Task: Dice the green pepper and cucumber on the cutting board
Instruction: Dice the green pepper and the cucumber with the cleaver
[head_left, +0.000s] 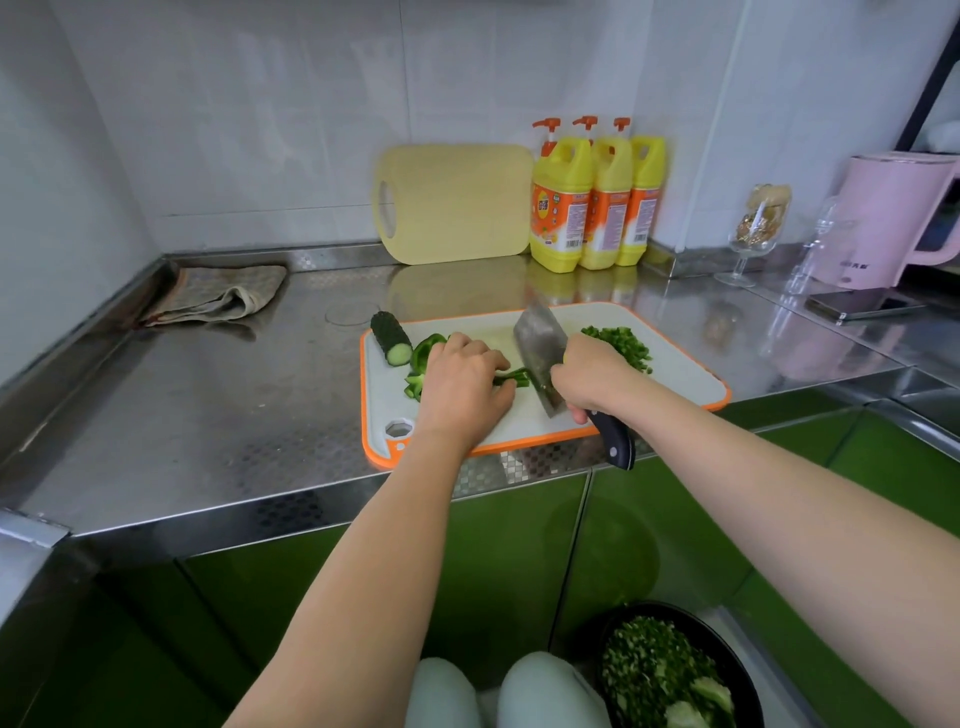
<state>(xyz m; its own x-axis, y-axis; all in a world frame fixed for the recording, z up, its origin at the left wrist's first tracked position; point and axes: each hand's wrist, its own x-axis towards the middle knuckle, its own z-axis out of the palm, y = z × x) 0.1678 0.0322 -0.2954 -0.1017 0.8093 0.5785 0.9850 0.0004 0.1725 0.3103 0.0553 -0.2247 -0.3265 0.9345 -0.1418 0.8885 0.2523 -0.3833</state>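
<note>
A white cutting board (675, 364) with an orange rim lies on the steel counter. My left hand (462, 384) presses down on green pepper strips (511, 378), fingers curled over them. More pepper pieces (423, 356) lie to its left. My right hand (592, 379) grips the dark handle of a cleaver (537, 348), whose blade stands just right of the strips. A pile of diced pepper (621, 343) sits at the board's right. A cucumber piece (390, 338) rests on the board's far left corner.
A wooden board (457, 202) and three yellow detergent bottles (592, 197) stand against the back wall. A folded cloth (218, 296) lies back left. A glass (756, 234), pink kettle (888, 218) and phone (862, 306) are at the right. A dark bowl of chopped greens (670, 670) sits below.
</note>
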